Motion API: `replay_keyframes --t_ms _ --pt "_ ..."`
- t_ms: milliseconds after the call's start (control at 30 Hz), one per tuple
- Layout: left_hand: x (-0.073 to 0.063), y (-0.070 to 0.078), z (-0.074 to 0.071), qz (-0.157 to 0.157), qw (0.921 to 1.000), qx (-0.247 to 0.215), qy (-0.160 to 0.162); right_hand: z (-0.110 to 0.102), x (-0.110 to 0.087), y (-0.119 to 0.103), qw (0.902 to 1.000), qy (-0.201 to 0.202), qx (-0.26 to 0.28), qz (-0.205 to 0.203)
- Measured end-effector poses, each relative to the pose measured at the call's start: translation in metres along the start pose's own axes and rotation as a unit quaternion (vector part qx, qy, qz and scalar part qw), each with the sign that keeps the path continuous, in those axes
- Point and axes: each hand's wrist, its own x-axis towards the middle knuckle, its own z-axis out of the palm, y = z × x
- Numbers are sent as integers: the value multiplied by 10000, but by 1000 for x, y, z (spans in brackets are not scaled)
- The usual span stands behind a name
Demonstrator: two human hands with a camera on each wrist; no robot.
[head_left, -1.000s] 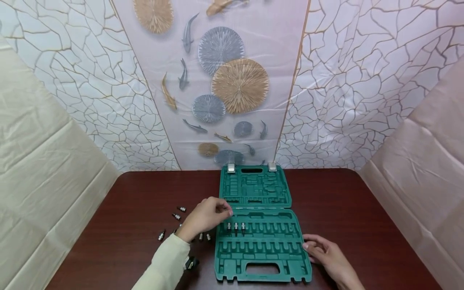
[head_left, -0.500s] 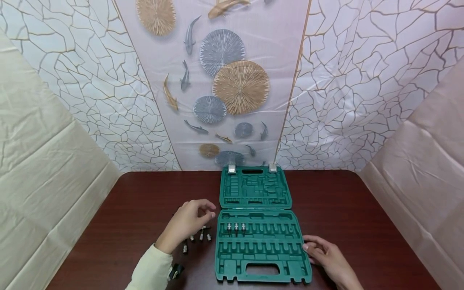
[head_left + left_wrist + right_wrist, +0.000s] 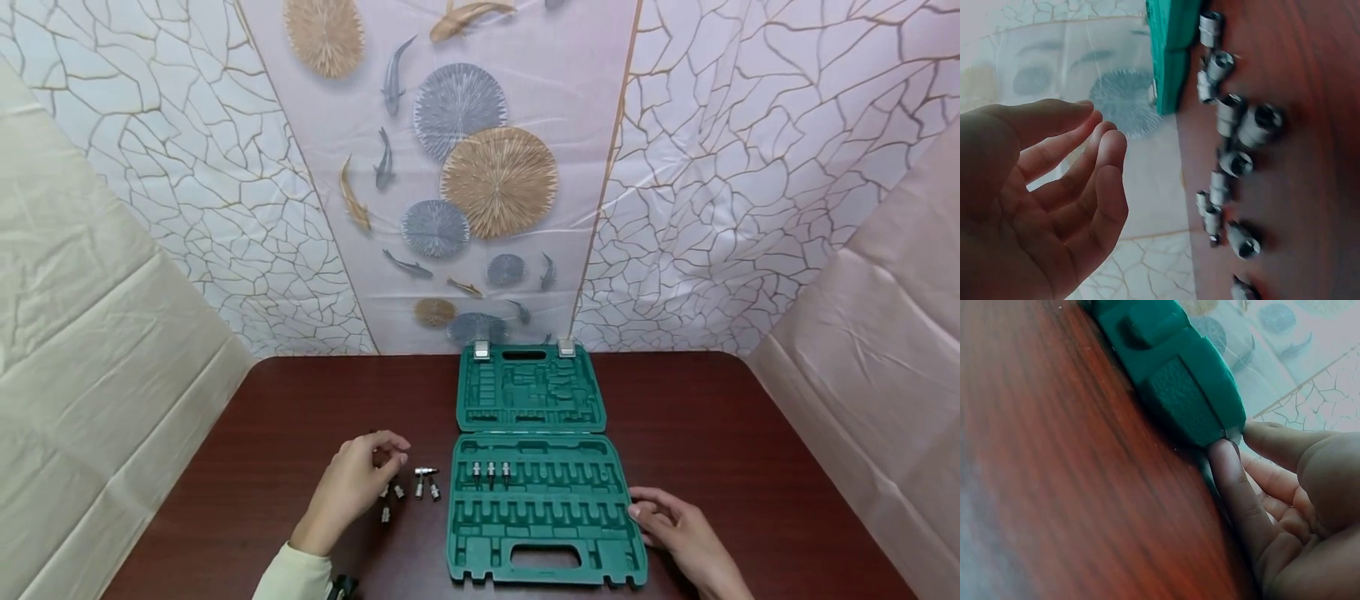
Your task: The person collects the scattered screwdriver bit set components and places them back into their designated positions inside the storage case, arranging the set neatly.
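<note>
My left hand (image 3: 345, 483) hovers over loose bit sockets on the table, left of the case. In the left wrist view its fingers are loosely bent toward the thumb, with nothing held. Short silver bit sockets (image 3: 1262, 125) with dark tips lie scattered there; the hand hides some in the head view. A green plastic socket case (image 3: 472, 554) lies unfolded flat. Three bit sockets (image 3: 491, 472) stand side by side in the left of its upper row of slots. My right hand (image 3: 686, 533) pinches the case's right edge between thumb and finger, as the right wrist view shows.
The lid (image 3: 528, 417) of the case, with two metal latches (image 3: 482, 350), lies toward the back of the dark red-brown table (image 3: 322, 392). A patterned cloth (image 3: 525, 275) hangs behind it. Beige cloth walls (image 3: 112, 375) close off both sides.
My left hand has moved left and toward me, from above the case to above the loose bit sockets. The right hand stays at the case edge.
</note>
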Motion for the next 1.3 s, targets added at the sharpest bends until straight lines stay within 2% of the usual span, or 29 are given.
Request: replay_keyframes --t_ms 167,333,533,700,967,1300 --pt "-2 -13 3 -165 9998 91 32 0 -1 -1 10000 -40 -3 -5" --pt "-3 -21 12 -318 9990 320 13 2 -1 -3 10000 72 -29 47" --pt "-3 -18 23 -666 9963 543 -21 5 -1 -4 9999 123 -21 17" --pt "1 -12 28 -827 9936 756 -112 4 -1 -3 9998 169 -56 17" --pt "9 -13 37 -836 9918 898 -365 3 0 -2 9998 177 -43 61" --pt "11 -16 42 -637 9925 922 -480 2 -2 -1 9998 193 -72 72"
